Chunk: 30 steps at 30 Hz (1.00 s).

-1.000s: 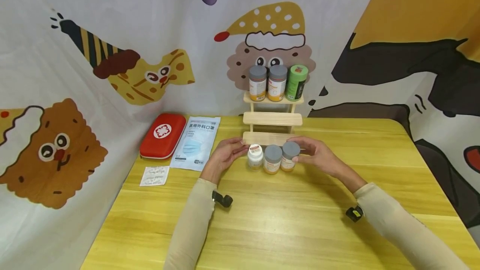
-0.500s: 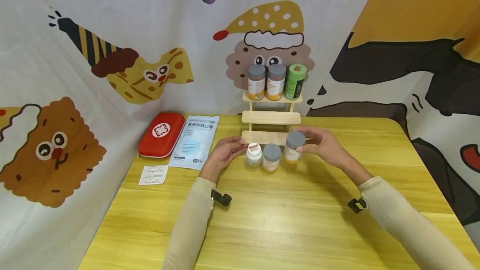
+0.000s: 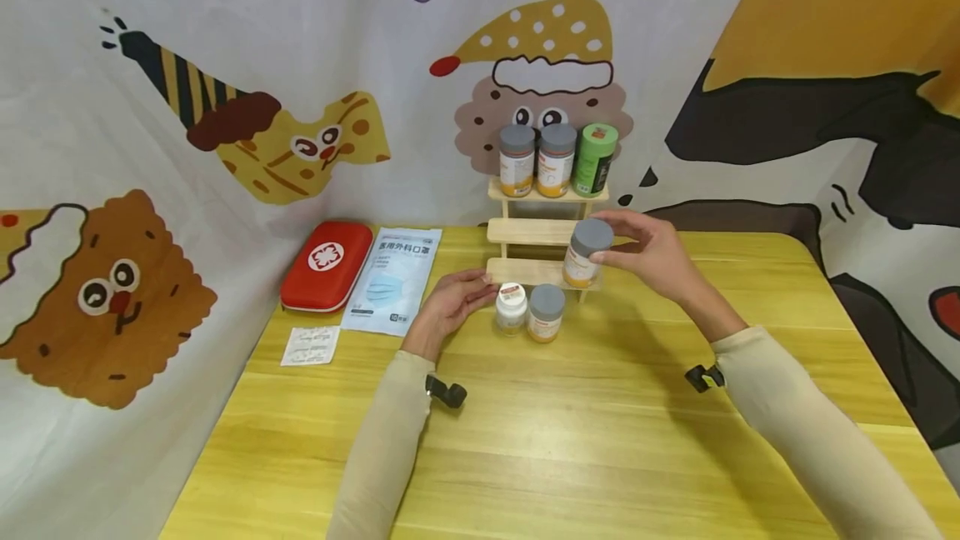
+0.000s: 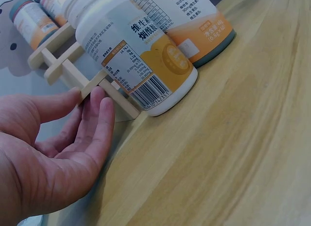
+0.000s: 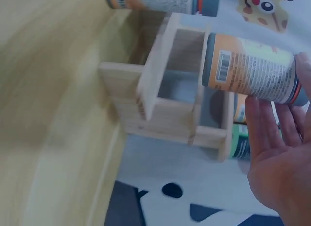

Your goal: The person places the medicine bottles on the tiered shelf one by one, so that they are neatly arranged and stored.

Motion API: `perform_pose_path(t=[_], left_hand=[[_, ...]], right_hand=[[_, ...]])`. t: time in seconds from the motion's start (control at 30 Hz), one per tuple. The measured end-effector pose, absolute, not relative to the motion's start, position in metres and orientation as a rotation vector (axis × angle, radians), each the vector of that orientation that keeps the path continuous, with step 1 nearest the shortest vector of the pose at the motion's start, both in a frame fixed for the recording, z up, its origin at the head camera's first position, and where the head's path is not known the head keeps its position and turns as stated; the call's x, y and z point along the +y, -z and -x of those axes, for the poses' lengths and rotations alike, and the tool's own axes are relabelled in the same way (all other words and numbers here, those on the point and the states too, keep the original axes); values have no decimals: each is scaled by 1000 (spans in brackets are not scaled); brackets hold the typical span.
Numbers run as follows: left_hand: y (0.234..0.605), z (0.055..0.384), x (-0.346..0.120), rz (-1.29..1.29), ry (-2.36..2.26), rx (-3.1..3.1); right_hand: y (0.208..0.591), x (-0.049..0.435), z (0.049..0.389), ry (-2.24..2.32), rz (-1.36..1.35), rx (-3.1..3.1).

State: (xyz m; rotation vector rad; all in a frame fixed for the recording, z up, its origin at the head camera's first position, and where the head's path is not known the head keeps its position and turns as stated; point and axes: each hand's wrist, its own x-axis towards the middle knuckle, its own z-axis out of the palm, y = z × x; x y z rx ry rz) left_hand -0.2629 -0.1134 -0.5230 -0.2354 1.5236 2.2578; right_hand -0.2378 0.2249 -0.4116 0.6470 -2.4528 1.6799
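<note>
My right hand (image 3: 654, 255) grips a grey-lidded vitamin bottle (image 3: 581, 260) near its lid, in front of the right part of the small wooden display rack (image 3: 525, 271). In the right wrist view that bottle (image 5: 252, 68) is held off the table, beside the rack's steps. Thumb and fingers of my left hand (image 4: 63, 148) pinch the left end of the lowest step. Just right of that hand, a white bottle (image 3: 512, 310) stands on the table, with another grey-lidded bottle (image 3: 546, 315) beside it.
On the top step stand two grey-lidded bottles (image 3: 517, 163) and a green bottle (image 3: 596, 161). To the left lie a red first-aid case (image 3: 326, 265), a face-mask packet (image 3: 390, 282) and a small white packet (image 3: 309, 346). A printed cloth (image 3: 300, 23) hangs behind the table.
My right hand has lifted the rightmost front bottle off the table and carried it up, toward the rack's steps. My left hand has stayed at the rack's left end.
</note>
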Motion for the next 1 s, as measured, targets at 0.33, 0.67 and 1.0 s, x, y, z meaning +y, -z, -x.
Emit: perform_pose_path(t=[0.33, 0.67, 1.0], left_hand=[[525, 266, -112, 261, -2266, 1523], [526, 265, -110, 258, -2262, 1517], [525, 266, -111, 275, -2273, 1498]], right_hand=[[402, 184, 250, -1664, -540, -2316], [396, 156, 266, -1648, -445, -2321], [397, 128, 282, -1775, -509, -2262]])
